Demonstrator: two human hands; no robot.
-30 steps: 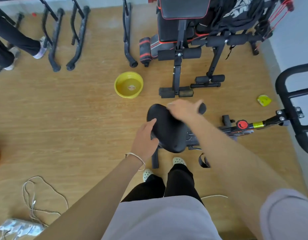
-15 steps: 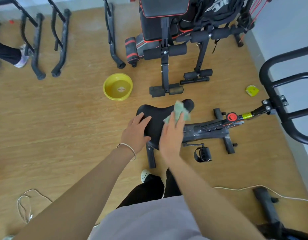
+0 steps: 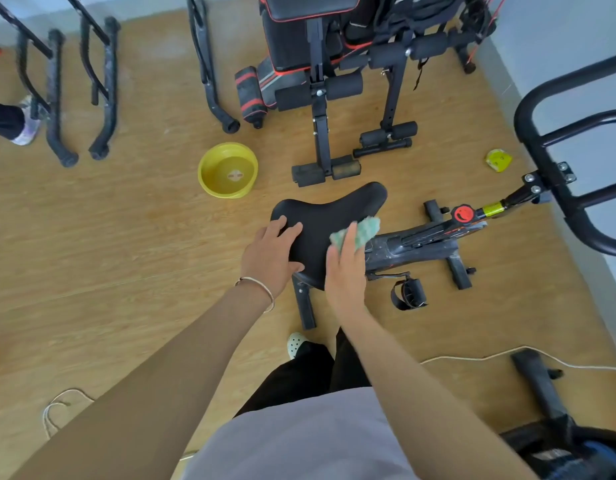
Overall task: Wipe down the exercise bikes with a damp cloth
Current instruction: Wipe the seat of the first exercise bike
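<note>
Wiping the black saddle (image 3: 329, 221) of the exercise bike (image 3: 424, 237), the person is standing just behind it and looking straight down. Their right hand (image 3: 346, 268) is pressing a pale green cloth (image 3: 356, 232) flat against the saddle's right edge, fingers laid long and close together over it rather than curled, so the cloth is being pinned by the palm side more than gripped. Their left hand (image 3: 270, 256) is resting on the saddle's left rear, fingers spread open and holding nothing, seemingly steadying the seat. A yellow basin (image 3: 228, 169) is sitting on the wooden floor (image 3: 109, 244) just beyond the saddle, near a weight bench (image 3: 317, 64). To my eye the risk is lying in that loose hold: with the cloth hanging partly off the saddle's side, a fast stroke could be dragging it out from under the fingers and dropping it onto the frame below. A white cord (image 3: 507, 355) is trailing across the floor near the person's feet, and stepping sideways toward the handlebars (image 3: 555, 174) could be catching it.
</note>
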